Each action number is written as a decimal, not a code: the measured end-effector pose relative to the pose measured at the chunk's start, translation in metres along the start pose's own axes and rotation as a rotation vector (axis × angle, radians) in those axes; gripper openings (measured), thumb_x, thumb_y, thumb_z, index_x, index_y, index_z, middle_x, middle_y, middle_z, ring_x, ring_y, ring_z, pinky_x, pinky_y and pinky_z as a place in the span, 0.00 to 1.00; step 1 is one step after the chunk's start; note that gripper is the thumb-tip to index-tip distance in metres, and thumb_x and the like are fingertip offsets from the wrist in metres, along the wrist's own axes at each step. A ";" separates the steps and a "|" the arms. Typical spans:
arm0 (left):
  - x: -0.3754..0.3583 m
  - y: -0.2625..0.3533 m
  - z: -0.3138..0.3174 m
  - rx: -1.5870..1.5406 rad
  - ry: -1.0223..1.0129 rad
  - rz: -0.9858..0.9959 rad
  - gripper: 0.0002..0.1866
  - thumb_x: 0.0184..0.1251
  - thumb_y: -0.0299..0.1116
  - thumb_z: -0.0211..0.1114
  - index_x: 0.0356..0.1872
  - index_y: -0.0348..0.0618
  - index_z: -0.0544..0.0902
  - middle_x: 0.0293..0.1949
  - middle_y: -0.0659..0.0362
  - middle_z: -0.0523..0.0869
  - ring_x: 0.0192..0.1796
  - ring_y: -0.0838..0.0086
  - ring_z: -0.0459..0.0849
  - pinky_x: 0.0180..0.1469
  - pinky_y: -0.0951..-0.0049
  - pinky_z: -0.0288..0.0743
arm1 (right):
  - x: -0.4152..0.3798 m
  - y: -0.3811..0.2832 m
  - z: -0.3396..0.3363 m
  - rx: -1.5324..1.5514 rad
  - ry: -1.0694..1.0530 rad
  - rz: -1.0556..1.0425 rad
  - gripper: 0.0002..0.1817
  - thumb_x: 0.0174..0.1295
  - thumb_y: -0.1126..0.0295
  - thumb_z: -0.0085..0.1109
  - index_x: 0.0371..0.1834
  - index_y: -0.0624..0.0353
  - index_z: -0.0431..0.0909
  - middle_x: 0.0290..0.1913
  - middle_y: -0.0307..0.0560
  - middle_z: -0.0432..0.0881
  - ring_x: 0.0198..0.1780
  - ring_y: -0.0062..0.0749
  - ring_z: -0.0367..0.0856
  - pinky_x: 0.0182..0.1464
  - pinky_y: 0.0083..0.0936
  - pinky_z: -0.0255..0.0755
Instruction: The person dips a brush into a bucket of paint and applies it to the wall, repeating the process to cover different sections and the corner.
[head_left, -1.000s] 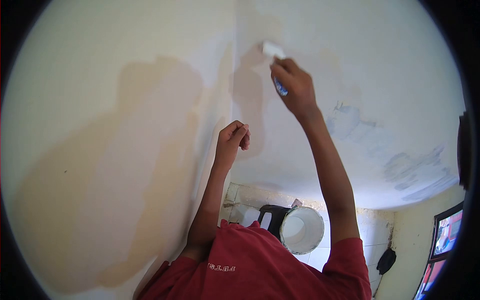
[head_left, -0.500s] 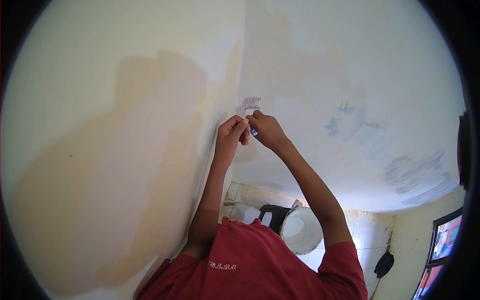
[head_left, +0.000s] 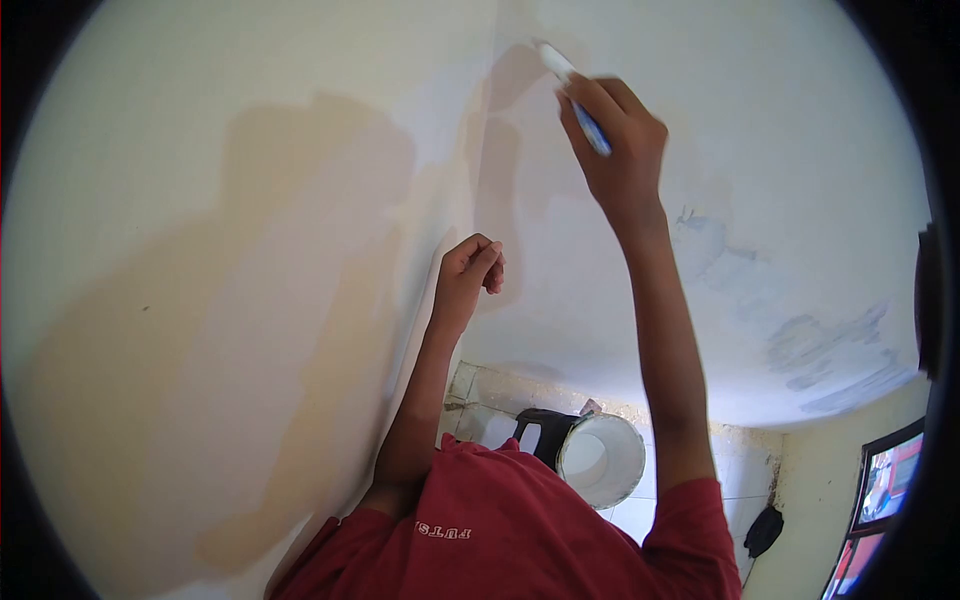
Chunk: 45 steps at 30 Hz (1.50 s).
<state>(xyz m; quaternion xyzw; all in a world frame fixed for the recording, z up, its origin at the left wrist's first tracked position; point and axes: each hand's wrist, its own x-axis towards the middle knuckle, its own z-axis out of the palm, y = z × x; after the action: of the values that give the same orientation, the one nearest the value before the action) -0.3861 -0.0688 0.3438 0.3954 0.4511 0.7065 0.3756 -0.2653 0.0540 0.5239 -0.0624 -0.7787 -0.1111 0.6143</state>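
Observation:
My right hand (head_left: 625, 135) is raised near the wall corner, its fingers closed round the handle of a paintbrush (head_left: 591, 130). The brush slants up to the left, its white part (head_left: 556, 62) showing above my fingers and the blue handle end below. Its tip is blurred close over the right-hand wall (head_left: 580, 290). Lower down, my left hand (head_left: 472, 272) is by the corner, thumb against curled fingers; I cannot tell whether a small thing is pinched there. Shadows of head and arms fall on the left-hand wall (head_left: 130, 200).
A white bucket (head_left: 632, 455) stands on a black stool (head_left: 536, 418) below my arms, over a white tiled floor (head_left: 488, 424). Grey patches (head_left: 835, 345) mark the right-hand wall. At the lower right are a black bundle (head_left: 765, 532) and a dark-framed window (head_left: 866, 475).
My right hand has moved up and right with the paintbrush, away from my left hand. The left hand has stayed almost where it was, fingers still curled.

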 end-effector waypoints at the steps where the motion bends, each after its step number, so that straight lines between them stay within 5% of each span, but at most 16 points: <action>1: 0.000 -0.001 0.000 -0.004 -0.001 -0.005 0.15 0.77 0.36 0.58 0.28 0.42 0.76 0.20 0.64 0.77 0.22 0.83 0.74 0.27 0.79 0.69 | -0.011 -0.005 -0.005 0.006 -0.004 -0.004 0.09 0.54 0.75 0.68 0.37 0.57 0.79 0.31 0.47 0.80 0.27 0.43 0.80 0.29 0.33 0.74; 4: 0.003 -0.006 -0.003 -0.001 -0.018 -0.007 0.15 0.76 0.38 0.58 0.28 0.43 0.76 0.21 0.64 0.76 0.21 0.80 0.74 0.27 0.77 0.70 | -0.051 -0.009 -0.014 0.123 -0.070 0.205 0.08 0.55 0.76 0.68 0.36 0.59 0.79 0.31 0.47 0.80 0.29 0.44 0.81 0.31 0.34 0.74; 6: 0.003 -0.007 -0.003 0.008 -0.018 -0.018 0.15 0.76 0.38 0.58 0.28 0.43 0.76 0.21 0.64 0.76 0.21 0.80 0.74 0.27 0.77 0.70 | -0.078 -0.003 -0.012 0.273 -0.319 0.362 0.07 0.56 0.77 0.66 0.35 0.60 0.78 0.32 0.47 0.80 0.32 0.46 0.81 0.33 0.36 0.74; 10: 0.005 -0.010 -0.004 0.014 -0.020 -0.047 0.15 0.76 0.38 0.58 0.28 0.43 0.76 0.21 0.64 0.76 0.21 0.80 0.74 0.28 0.77 0.70 | -0.089 0.023 0.005 0.163 -0.443 0.270 0.06 0.56 0.78 0.65 0.35 0.59 0.79 0.33 0.48 0.80 0.33 0.47 0.81 0.35 0.36 0.75; 18: 0.012 -0.029 -0.010 0.015 -0.039 -0.067 0.14 0.76 0.37 0.58 0.28 0.43 0.76 0.21 0.64 0.76 0.22 0.80 0.74 0.28 0.76 0.69 | -0.062 0.018 0.012 -0.017 -0.007 -0.161 0.09 0.52 0.79 0.63 0.37 0.60 0.79 0.39 0.50 0.83 0.36 0.41 0.85 0.34 0.33 0.80; 25: 0.017 -0.055 -0.015 -0.008 -0.029 -0.090 0.14 0.76 0.38 0.58 0.28 0.43 0.76 0.21 0.64 0.75 0.23 0.80 0.74 0.28 0.77 0.69 | -0.206 0.010 0.036 0.023 -0.613 0.198 0.13 0.54 0.80 0.60 0.43 0.59 0.76 0.40 0.50 0.79 0.38 0.47 0.85 0.35 0.37 0.80; 28: 0.018 -0.056 -0.016 -0.007 -0.040 -0.079 0.15 0.77 0.38 0.58 0.28 0.43 0.76 0.20 0.64 0.77 0.21 0.82 0.75 0.26 0.79 0.69 | -0.204 0.005 0.020 0.088 -0.650 0.272 0.12 0.54 0.79 0.60 0.42 0.57 0.75 0.38 0.50 0.78 0.37 0.48 0.84 0.34 0.38 0.79; 34: 0.024 -0.067 -0.021 -0.024 -0.076 -0.107 0.15 0.77 0.37 0.58 0.27 0.43 0.76 0.20 0.64 0.77 0.21 0.82 0.74 0.27 0.79 0.70 | -0.111 0.055 0.018 -0.020 -0.477 0.063 0.13 0.51 0.80 0.63 0.40 0.57 0.76 0.39 0.50 0.80 0.35 0.47 0.84 0.35 0.37 0.79; 36: 0.025 -0.069 -0.022 -0.032 -0.086 -0.106 0.15 0.77 0.37 0.58 0.27 0.43 0.76 0.20 0.64 0.77 0.21 0.82 0.74 0.27 0.79 0.70 | -0.085 0.055 0.019 -0.082 -0.260 -0.139 0.13 0.50 0.82 0.63 0.41 0.59 0.78 0.42 0.51 0.82 0.36 0.44 0.85 0.34 0.34 0.80; 39: 0.025 -0.072 -0.022 -0.042 -0.090 -0.112 0.15 0.77 0.37 0.58 0.27 0.43 0.76 0.20 0.64 0.77 0.21 0.81 0.74 0.27 0.78 0.70 | -0.089 0.041 0.014 -0.120 -0.121 -0.168 0.15 0.50 0.82 0.62 0.42 0.60 0.80 0.44 0.53 0.82 0.36 0.41 0.86 0.33 0.32 0.80; 41: 0.025 -0.070 -0.021 -0.052 -0.092 -0.112 0.15 0.77 0.37 0.58 0.27 0.42 0.76 0.20 0.64 0.77 0.21 0.81 0.74 0.27 0.78 0.70 | -0.120 0.044 0.018 -0.100 -0.119 -0.161 0.15 0.51 0.81 0.62 0.44 0.60 0.80 0.44 0.54 0.82 0.35 0.41 0.86 0.33 0.32 0.80; 45: 0.024 -0.077 -0.021 -0.044 -0.086 -0.116 0.15 0.77 0.37 0.58 0.27 0.43 0.76 0.20 0.64 0.77 0.21 0.81 0.74 0.27 0.78 0.70 | -0.218 0.037 0.030 -0.076 -0.443 0.141 0.09 0.56 0.80 0.64 0.41 0.63 0.80 0.43 0.57 0.84 0.34 0.48 0.86 0.35 0.33 0.81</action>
<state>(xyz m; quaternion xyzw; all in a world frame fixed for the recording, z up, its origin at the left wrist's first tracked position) -0.4012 -0.0304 0.2714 0.3902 0.4410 0.6756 0.4437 -0.2334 0.1062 0.3092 -0.1626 -0.8834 -0.0808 0.4319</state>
